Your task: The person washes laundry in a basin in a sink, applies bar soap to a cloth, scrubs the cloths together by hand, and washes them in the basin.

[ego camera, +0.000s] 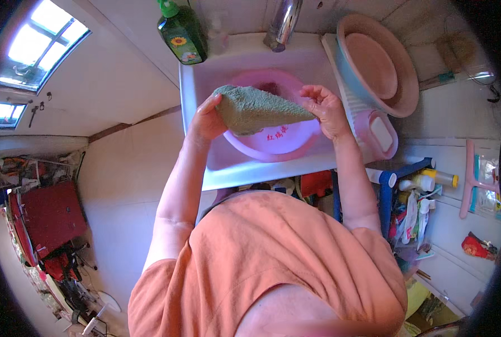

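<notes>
A green-grey terry cloth (261,110) is stretched between my two hands above a pink plastic basin (254,151), which stands in a white sink (229,177). My left hand (208,120) grips the wide, folded end, its thumb on top. My right hand (327,110) pinches the narrow end between thumb and finger, with the other fingers raised. Red writing shows on the basin's inside below the cloth. Something dark lies at the basin's far side, partly hidden by the cloth.
A green pump bottle (185,40) stands at the sink's back left corner, near a chrome faucet (283,25). Two nested basins (408,84) lean at the right above a pink soap box (362,126). A blue-framed rack (385,202) with tubes and bottles stands near my right arm.
</notes>
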Tool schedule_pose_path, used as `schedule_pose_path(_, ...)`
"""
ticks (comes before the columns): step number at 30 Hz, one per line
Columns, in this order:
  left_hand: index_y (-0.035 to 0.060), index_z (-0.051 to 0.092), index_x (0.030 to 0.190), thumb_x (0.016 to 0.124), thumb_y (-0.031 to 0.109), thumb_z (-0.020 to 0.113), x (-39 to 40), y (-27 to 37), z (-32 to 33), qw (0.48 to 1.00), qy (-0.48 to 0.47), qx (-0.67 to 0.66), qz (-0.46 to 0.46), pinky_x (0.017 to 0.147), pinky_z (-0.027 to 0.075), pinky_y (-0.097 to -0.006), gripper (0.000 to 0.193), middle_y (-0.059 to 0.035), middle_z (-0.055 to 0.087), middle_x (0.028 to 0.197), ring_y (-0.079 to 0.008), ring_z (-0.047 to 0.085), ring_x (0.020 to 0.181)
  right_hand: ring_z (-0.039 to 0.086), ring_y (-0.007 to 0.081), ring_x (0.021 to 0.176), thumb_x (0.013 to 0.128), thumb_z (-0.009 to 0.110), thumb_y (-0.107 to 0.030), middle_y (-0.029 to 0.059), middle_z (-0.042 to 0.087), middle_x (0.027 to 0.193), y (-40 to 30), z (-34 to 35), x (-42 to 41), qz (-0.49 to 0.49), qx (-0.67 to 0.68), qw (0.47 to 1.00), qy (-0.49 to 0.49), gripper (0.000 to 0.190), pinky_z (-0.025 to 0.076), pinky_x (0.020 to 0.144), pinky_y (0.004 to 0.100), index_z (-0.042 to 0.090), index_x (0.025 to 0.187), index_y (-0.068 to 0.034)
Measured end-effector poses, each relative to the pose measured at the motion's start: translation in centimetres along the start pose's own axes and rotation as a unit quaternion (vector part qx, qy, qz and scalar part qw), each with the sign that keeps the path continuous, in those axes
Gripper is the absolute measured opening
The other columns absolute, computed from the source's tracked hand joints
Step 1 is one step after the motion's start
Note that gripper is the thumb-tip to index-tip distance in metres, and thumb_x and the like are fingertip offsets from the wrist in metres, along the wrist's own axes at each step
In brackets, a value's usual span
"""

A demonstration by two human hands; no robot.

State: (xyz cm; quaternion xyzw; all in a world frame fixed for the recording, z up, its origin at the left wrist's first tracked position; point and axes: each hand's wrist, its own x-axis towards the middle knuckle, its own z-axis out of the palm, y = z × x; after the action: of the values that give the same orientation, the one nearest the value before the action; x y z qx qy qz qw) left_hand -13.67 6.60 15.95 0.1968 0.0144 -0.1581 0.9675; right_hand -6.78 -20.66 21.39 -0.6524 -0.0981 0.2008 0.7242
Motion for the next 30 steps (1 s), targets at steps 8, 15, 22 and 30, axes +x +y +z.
schedule_pose_path(8,0.0127,0.036,0.123,0.077,0.022,0.053,-0.1,0.2,4.6,0.999,-0.031,-0.013,0.035,0.092,0.033,-0.047,0.05,-0.0105,0.045,0.12,-0.0293,0.042,0.112,0.054,0.0139,0.085,0.075,0.059,-0.003,0.0049,0.057,0.092,6.7,0.8,-0.5,0.093,0.076,0.992,-0.028,0.024,0.044,0.076,0.0259,0.055,0.098,-0.002)
schedule_pose_path(15,0.0092,0.043,0.116,0.081,0.03,0.05,0.9,-2.0,9.3,0.996,-0.048,-0.061,-0.039,0.091,0.035,-0.0438,0.042,-0.0104,0.049,0.115,-0.028,0.046,0.107,0.053,0.0164,0.093,0.071,0.064,-0.008,0.0083,0.055,0.104,7.3,5.8,-0.5,0.145,0.254,0.947,-0.134,0.041,0.044,0.081,0.0287,0.05,0.11,-0.002)
schedule_pose_path(22,0.008,0.049,0.109,0.085,0.033,0.045,2.2,-2.7,9.2,0.989,-0.066,-0.072,-0.112,0.088,0.038,-0.042,0.035,-0.0111,0.054,0.108,-0.0253,0.05,0.101,0.052,0.0168,0.096,0.073,0.061,-0.007,0.0081,0.053,0.107,5.5,7.4,3.2,0.014,0.094,0.985,-0.142,0.042,0.043,0.083,0.0289,0.047,0.113,-0.001)
schedule_pose_path(30,0.0146,0.048,0.079,0.075,0.011,0.053,1.9,0.3,4.0,0.989,0.132,0.059,-0.012,0.073,0.044,-0.036,0.007,-0.0013,0.05,0.079,-0.0182,0.051,0.077,0.05,0.0172,0.1,0.075,0.059,-0.006,0.0079,0.051,0.111,3.2,3.0,0.7,-0.126,-0.098,0.972,-0.172,0.044,0.042,0.085,0.0291,0.044,0.116,0.0)
